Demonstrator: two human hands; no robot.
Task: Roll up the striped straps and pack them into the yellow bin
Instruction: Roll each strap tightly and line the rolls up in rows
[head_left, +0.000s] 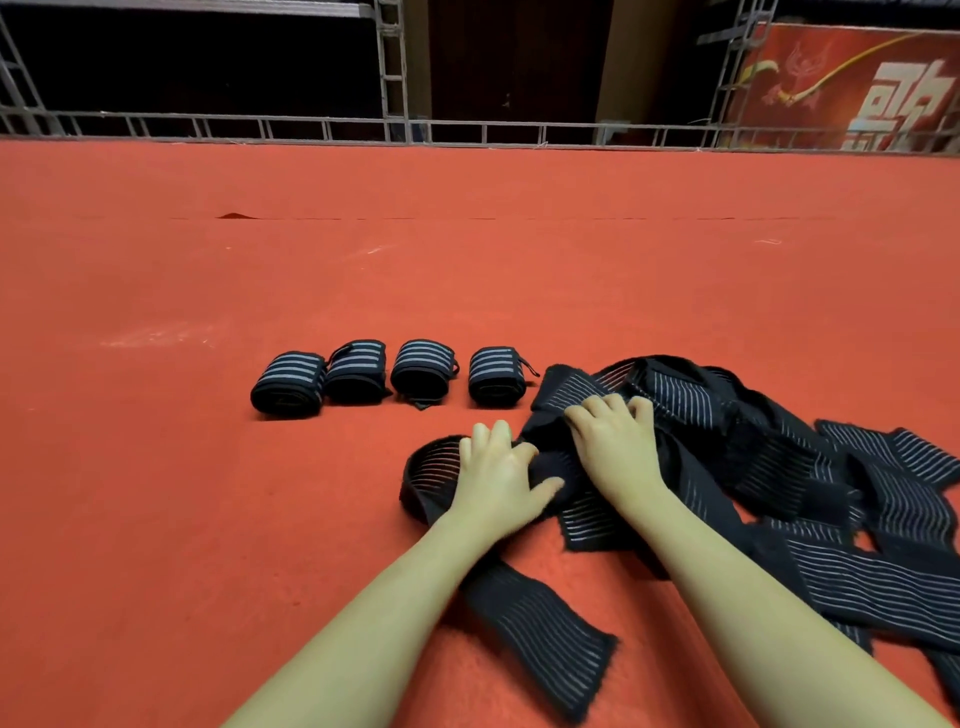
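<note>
Fingers of the left hand curl over the loose striped strap at lower centre of the frame, gripping it where its far end loops into a partial coil just left of the knuckles. Fingers of the right hand lie spread and pressing on the near edge of the pile of unrolled straps, which spills toward the right edge of the frame; whether they pinch the fabric cannot be told.

From under the left wrist, the strap's flat tail runs toward the bottom of the frame, angling right, its pale stripes following its long axis.

Four rolled straps stand in a row on the red carpet at centre left, well apart from both hands: the first roll, second roll, third roll and fourth roll. The row runs left to right, with the rolls' spiral ends turned toward the camera.

A metal truss and a red banner line the top of the frame.
</note>
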